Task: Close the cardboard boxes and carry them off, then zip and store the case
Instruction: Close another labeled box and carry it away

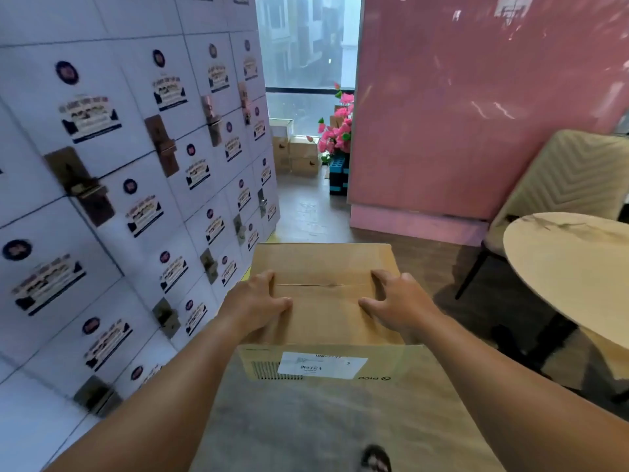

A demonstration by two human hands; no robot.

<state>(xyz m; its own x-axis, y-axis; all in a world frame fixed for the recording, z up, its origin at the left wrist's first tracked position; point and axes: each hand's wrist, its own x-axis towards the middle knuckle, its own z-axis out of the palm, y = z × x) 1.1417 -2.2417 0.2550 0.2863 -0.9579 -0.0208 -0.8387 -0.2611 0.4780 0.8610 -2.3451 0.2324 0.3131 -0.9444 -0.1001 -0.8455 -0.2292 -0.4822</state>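
A closed brown cardboard box [323,267] is held out in front of me, its top flaps meeting in a seam across the middle. My left hand [260,301] grips its left side, thumb on the top. My right hand [396,301] grips its right side the same way. Below and nearer to me is a second, larger cardboard box [340,420] with a white shipping label [321,366] and a printed logo near its far edge. The smaller box seems to rest on or just above its far end. No case is in view.
A tall wall of stacked white printed boxes [119,199] stands close on the left. A round marble table [571,267] and a padded chair [571,175] are on the right, a pink partition [476,114] behind. Brown boxes [296,155] and pink flowers [337,131] sit by the far window. A narrow floor aisle runs ahead.
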